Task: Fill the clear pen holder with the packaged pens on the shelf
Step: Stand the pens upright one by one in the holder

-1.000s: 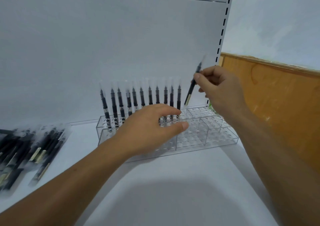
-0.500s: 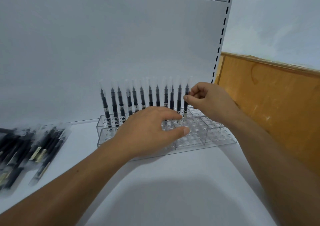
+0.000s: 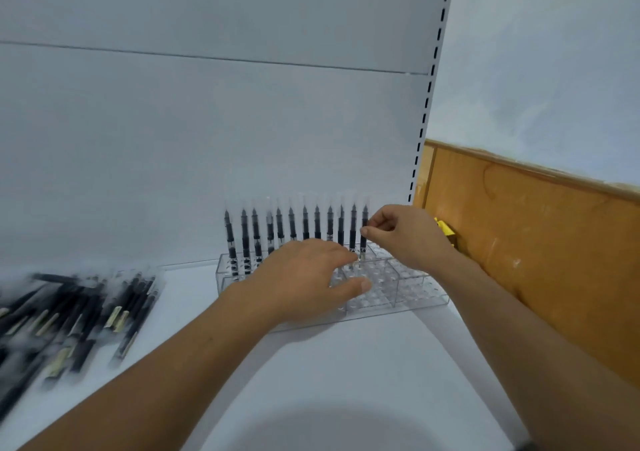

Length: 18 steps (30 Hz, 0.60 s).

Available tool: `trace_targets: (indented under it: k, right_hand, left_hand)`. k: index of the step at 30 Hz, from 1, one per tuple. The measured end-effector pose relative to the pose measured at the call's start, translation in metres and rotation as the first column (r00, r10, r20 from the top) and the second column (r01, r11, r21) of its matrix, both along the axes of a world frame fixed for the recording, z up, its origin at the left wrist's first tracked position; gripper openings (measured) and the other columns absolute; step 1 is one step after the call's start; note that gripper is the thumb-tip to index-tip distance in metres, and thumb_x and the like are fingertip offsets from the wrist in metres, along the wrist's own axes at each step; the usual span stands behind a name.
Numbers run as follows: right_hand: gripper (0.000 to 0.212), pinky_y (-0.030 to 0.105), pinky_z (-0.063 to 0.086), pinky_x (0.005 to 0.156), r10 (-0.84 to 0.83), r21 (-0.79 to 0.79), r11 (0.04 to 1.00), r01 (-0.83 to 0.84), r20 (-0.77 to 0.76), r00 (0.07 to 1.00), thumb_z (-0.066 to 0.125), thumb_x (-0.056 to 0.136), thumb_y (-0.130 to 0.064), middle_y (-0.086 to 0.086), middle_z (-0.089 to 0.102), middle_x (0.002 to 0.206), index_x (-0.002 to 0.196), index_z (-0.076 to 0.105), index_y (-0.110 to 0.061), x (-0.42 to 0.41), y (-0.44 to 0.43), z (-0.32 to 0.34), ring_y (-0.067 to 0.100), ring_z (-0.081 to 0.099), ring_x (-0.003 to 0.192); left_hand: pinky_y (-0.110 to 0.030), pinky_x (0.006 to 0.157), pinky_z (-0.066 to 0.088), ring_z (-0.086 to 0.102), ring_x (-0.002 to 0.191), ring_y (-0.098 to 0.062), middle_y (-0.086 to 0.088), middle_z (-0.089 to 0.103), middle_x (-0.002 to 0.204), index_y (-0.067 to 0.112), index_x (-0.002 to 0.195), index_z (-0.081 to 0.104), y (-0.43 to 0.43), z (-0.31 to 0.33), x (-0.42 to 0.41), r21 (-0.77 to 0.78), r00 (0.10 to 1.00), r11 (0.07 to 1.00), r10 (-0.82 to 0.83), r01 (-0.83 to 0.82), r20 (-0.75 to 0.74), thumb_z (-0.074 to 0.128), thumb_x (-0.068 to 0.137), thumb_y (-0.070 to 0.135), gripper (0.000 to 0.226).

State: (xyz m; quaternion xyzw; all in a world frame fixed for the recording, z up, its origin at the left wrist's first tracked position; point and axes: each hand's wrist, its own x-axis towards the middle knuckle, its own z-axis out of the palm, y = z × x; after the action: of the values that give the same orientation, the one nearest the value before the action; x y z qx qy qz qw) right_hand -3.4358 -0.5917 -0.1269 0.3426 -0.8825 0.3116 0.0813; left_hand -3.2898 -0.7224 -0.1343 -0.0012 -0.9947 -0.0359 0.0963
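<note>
Twelve pens (image 3: 305, 225) in one holder (image 3: 408, 289)

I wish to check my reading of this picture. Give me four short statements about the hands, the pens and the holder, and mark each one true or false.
1. The right hand pinches the rightmost pen standing in the clear pen holder. True.
2. The left hand holds a pen. False: it rests on the clear pen holder and holds no pen.
3. The standing pens are in the front row. False: they stand in the back row.
4. Packaged pens lie on the shelf left of the holder. True.
</note>
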Motion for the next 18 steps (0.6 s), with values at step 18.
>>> trace_targets:
  k: [18]
  right_hand:
    - [0.019, 0.029, 0.048, 0.083, 0.502, 0.276, 0.844, -0.46, -0.108, 0.858, 0.056, 0.094, -0.037, -0.011, 0.071, 0.096, 0.096, 0.072, -0.026, 0.191, -0.107, 0.011, 0.013, 0.063, 0.088]
  left_hand:
    - [-0.03, 0.091, 0.046, 0.055, 0.114, -0.01, 0.016, 0.058, 0.13, 0.037, 0.125, 0.059, -0.135, -0.008, 0.21, 0.136, 0.822, 0.828, 0.558, -0.543, -0.112, 0.048, 0.093, 0.055, 0.038]
